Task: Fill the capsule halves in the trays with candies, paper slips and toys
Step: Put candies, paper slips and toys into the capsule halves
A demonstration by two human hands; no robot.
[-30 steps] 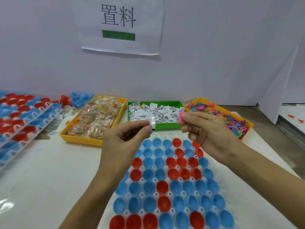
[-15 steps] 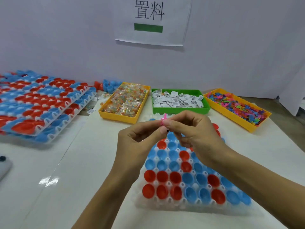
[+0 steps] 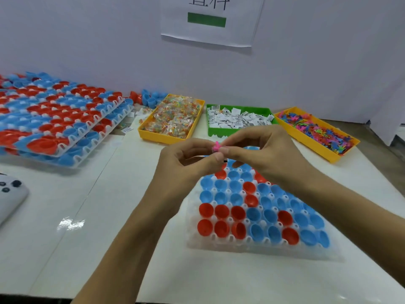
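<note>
A person's left hand (image 3: pixel 188 159) and right hand (image 3: pixel 260 150) meet fingertip to fingertip, both pinching a small pink toy (image 3: pixel 216 147) above the far end of a tray of blue and red capsule halves (image 3: pixel 258 213). At twelve o'clock sits a green tray of paper slips (image 3: pixel 238 120), at eleven a yellow tray of candies (image 3: pixel 173 121), at one a yellow tray of toys (image 3: pixel 317 132).

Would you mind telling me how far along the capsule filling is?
Barely begun here: the capsule halves in the near tray look empty. Left hand and right hand pinch a pink toy above it. Candies and paper slips still wait.
</note>
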